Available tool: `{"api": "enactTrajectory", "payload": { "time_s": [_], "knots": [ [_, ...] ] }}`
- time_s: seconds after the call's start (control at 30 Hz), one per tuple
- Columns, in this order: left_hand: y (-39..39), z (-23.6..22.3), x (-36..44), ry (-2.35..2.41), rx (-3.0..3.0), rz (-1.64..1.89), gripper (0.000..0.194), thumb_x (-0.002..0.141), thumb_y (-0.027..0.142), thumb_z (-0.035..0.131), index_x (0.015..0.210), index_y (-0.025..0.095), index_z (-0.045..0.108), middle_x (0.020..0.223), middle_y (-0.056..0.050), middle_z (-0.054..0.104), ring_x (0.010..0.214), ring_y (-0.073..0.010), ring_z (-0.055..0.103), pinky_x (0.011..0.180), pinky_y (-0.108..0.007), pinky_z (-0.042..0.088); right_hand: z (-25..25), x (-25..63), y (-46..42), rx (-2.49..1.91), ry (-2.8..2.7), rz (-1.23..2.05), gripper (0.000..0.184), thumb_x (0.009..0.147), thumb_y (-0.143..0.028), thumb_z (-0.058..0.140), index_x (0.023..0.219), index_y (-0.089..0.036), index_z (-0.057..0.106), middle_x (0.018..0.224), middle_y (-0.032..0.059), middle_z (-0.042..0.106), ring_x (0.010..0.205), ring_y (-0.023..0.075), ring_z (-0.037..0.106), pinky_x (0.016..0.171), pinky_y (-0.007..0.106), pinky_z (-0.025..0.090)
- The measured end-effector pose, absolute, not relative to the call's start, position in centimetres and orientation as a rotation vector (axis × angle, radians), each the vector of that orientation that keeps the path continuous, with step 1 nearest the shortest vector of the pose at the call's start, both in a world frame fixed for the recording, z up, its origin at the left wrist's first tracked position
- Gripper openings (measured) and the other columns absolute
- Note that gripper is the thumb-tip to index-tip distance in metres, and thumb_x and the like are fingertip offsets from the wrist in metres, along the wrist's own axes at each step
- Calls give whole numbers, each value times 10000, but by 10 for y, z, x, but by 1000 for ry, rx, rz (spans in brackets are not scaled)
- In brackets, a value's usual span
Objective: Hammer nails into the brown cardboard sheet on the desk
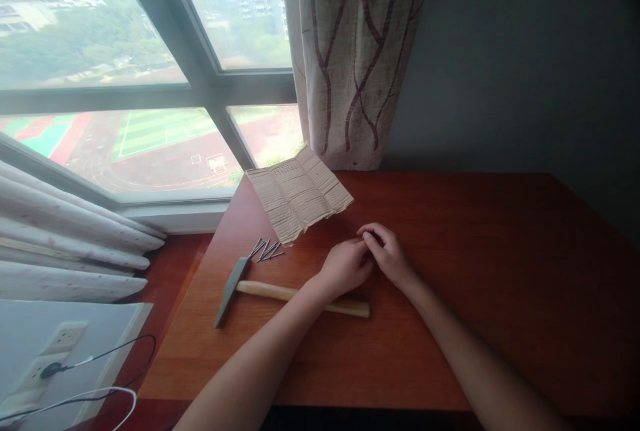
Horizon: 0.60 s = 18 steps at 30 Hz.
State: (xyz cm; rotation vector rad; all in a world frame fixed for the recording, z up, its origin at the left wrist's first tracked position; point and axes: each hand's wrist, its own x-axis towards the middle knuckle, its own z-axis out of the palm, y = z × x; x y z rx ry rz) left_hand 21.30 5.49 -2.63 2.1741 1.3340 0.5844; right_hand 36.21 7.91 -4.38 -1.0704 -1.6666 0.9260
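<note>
My left hand [344, 264] and my right hand [387, 254] meet at the middle of a red-brown wooden table [475, 271], fingers curled and touching each other. Both are closed around something small and dark that I cannot make out. A hammer [260, 291] with a metal head and a pale wooden handle lies on the table under my left wrist. Several loose nails [267, 250] lie just beyond the hammer head. A creased piece of cardboard [297, 194] lies at the table's far left corner.
A window [150, 84] and a patterned curtain [355, 51] stand behind the table. White folded curtain cloth [65, 244] lies at left. A power strip [50, 351] with cables sits at the lower left. A grey wall [525, 71] is on the right.
</note>
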Motion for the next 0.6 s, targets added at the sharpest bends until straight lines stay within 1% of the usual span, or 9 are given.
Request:
{"api": "enactTrajectory", "payload": {
  "time_s": [0.6],
  "knots": [
    [55, -25, 213, 1328, 2180, 573, 142, 876, 171, 586, 968, 165, 695, 919, -87, 738, 802, -216, 676, 688, -273, 466, -43, 363, 79, -1073, -1672, 923, 170, 967, -315, 548, 923, -234, 691, 950, 52, 728, 934, 241, 680, 857, 371, 525]
  ]
}}
